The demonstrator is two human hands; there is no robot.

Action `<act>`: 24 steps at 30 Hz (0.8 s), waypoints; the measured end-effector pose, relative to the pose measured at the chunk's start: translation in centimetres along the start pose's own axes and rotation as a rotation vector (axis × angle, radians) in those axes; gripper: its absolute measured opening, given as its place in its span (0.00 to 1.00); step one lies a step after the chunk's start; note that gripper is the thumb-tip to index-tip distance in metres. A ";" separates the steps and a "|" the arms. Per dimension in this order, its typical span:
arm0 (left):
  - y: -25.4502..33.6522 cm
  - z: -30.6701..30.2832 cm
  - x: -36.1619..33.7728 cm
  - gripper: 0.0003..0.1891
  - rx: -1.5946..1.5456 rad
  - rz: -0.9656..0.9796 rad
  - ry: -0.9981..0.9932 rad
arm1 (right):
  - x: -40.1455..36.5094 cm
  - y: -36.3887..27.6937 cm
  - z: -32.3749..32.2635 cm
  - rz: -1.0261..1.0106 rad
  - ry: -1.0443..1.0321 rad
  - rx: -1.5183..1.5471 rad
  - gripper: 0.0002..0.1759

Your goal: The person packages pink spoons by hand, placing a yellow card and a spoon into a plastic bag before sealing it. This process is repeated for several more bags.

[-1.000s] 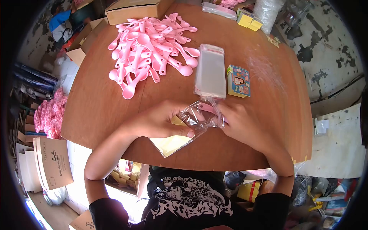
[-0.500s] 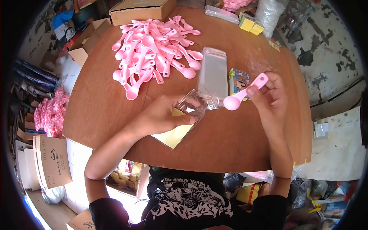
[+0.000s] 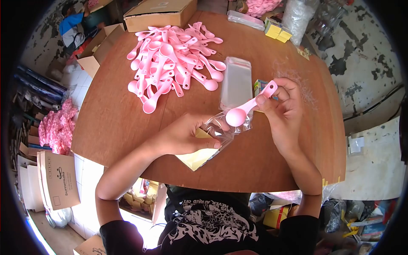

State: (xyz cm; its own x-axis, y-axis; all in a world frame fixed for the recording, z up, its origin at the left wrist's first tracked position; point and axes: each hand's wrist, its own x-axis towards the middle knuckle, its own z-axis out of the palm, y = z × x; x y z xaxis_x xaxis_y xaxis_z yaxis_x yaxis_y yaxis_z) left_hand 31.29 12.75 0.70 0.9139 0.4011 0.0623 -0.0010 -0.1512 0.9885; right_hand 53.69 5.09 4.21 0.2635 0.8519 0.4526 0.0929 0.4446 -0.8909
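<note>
1. Left hand (image 3: 180, 138) grips a clear bag (image 3: 226, 138) over the desk (image 3: 127, 136), yellow piece (image 3: 196, 158) inside.
2. Right hand (image 3: 284, 106) pinches a spoon (image 3: 248, 106) above the desk, bowl at the bag.
3. Beyond the desk's near edge, a carton (image 3: 160, 202) holds yellow packets (image 3: 138, 200).

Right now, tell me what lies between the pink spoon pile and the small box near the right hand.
A stack of clear plastic bags lies between the pink spoon pile and the small box, as the head view shows.
</note>
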 end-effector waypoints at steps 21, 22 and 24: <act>-0.5 1.0 0.4 0.25 -0.087 -0.040 0.044 | -1.0 1.1 1.9 -0.001 -0.392 -0.370 0.06; -0.2 1.0 0.4 0.28 -0.120 -0.071 0.054 | -1.3 1.3 1.8 0.124 -0.407 -0.269 0.06; -0.4 1.2 0.3 0.32 -0.150 -0.102 0.063 | -1.4 1.5 1.8 0.186 -0.393 -0.205 0.07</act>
State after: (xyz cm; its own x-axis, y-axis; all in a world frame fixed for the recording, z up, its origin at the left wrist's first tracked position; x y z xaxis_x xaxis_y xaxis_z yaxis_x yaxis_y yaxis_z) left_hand 32.05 11.89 0.16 0.8850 0.4643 -0.0353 0.0252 0.0280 0.9993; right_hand 51.78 5.10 2.31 -0.0855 0.9696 0.2294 0.2766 0.2443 -0.9294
